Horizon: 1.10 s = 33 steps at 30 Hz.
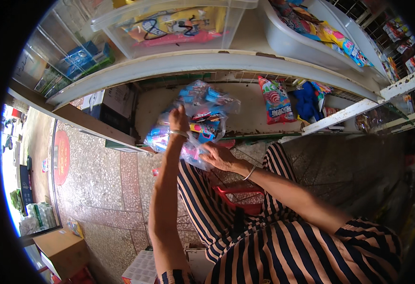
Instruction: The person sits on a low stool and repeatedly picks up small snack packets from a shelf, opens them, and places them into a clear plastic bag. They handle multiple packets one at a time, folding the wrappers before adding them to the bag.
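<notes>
A clear plastic bag full of small blue, pink and yellow wrapped packets lies on the low shelf and hangs over its front edge. My left hand is closed on the upper part of the bag, its fingertips hidden from me. Lower and to the right, my right hand pinches the bag's loose plastic near my knee. To the right on the same shelf lies a red and blue candy bag, apart from both hands.
Overhead, a white shelf edge crosses in front. Above it stand a clear plastic bin and a white tub of snack packets. A dark box sits left of the shelf. Cartons rest on the speckled floor.
</notes>
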{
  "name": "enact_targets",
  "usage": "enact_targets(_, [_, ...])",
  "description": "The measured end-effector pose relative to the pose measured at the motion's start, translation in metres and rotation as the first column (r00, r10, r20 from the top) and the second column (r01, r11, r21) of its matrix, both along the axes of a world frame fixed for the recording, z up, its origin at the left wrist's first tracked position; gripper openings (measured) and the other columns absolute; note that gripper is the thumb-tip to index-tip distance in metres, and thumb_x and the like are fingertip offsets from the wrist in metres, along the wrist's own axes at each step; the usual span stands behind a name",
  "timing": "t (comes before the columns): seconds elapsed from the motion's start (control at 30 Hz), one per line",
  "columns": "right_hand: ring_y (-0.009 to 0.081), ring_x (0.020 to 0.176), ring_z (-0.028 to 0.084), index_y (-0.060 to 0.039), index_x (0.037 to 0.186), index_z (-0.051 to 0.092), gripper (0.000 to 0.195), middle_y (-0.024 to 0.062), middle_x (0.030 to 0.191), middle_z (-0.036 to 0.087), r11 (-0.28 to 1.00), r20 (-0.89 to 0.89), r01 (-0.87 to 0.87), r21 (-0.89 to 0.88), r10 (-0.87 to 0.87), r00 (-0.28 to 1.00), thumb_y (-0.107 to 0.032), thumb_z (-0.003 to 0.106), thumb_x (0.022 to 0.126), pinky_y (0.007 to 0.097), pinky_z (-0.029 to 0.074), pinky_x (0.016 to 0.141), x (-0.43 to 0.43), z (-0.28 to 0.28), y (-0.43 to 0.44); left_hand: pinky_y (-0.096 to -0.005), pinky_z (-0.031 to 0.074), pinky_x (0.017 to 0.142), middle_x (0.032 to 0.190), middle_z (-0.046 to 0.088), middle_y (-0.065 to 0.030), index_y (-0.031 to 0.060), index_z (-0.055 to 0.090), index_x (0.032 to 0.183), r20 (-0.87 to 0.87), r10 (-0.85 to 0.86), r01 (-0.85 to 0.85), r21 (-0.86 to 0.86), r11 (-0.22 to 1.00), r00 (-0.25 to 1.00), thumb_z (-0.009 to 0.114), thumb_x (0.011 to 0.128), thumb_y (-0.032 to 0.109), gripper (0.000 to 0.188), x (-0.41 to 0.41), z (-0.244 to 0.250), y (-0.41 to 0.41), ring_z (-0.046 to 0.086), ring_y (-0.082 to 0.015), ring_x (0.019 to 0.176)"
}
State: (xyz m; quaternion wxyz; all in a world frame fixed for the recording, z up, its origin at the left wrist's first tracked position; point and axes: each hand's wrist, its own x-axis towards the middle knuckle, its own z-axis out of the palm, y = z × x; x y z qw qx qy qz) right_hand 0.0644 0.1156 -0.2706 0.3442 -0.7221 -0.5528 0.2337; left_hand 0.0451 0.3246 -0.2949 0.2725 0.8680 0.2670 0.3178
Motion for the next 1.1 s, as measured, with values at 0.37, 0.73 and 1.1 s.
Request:
enact_targets(0.37, [0.0296,0.071,0.057,-0.0005,0.085,0.055,0.013,0.0156,0.075,0.059,0.957,-0.132,0.289,-0.005,-0.287,0.949,-0.006,0.056,0.074,0.0369,0.044,0.062,0.021,-0.066,0.013,-0.0392,0.045,0.071,0.087,0.061,-0.0117,0.0058,0.06,0.098,-0.072,-0.227,0.232,0.505,0.832,0.971,0.052,0.079,0.011,0.022,0.038,0.069,0.123,0.058,-0.0268,0.082])
enact_targets(0.73, [0.0405,0.083,0.059,0.0007,0.091,0.061,0.025,0.0286,0.086,0.06,0.958,-0.096,0.24,-0.155,-0.256,0.962,-0.004,0.053,0.069,0.0429,0.048,0.071,0.007,-0.046,0.134,-0.0385,0.046,0.076,0.101,0.06,-0.0122,0.0121,0.061,0.1,-0.561,-0.047,0.368,0.476,0.799,0.827,0.054,0.078,0.017,0.024,0.037,0.107,0.099,0.058,-0.0291,0.09])
enact_targets(1.1, [0.032,0.092,0.059,0.0026,0.104,0.054,0.035,0.0201,0.102,0.059,0.935,0.093,0.35,0.057,-0.354,0.93,-0.015,0.062,0.075,0.0376,0.048,0.08,0.073,-0.074,0.114,-0.038,0.048,0.06,0.072,0.062,-0.0116,0.0084,0.061,0.072,-0.076,-0.304,0.305,0.006,0.952,0.95,0.064,0.074,0.029,0.021,-0.005,0.084,0.086,0.061,-0.0305,0.068])
